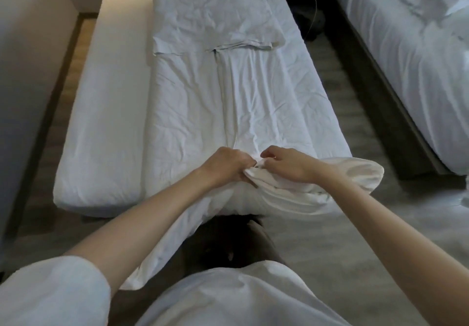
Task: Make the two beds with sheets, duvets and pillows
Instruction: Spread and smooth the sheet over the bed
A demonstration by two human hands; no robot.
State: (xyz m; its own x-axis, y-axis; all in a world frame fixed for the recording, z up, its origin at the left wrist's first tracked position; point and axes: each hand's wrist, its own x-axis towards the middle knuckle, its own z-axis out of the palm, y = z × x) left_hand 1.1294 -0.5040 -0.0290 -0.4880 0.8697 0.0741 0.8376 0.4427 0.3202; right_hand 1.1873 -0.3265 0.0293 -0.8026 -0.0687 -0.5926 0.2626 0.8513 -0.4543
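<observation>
I stand at the foot of the near bed [101, 128], whose mattress wears a white fitted sheet. A white duvet [193, 112] lies lengthwise along its right part, folded, with a folded white cover piece [215, 13] on top at the head end. My left hand [223, 166] grips the duvet's foot-end edge, fingers curled into the cloth. My right hand [284, 163] pinches the same bunched edge right beside it. A loose flap of the white cloth [355, 176] bulges over the bed's foot corner on the right.
A second bed [411, 54] with rumpled white bedding stands to the right across a grey floor aisle [352, 112]. A wall [28, 46] runs along the left. Dark items and a thin cord [314, 21] lie between the beds' heads.
</observation>
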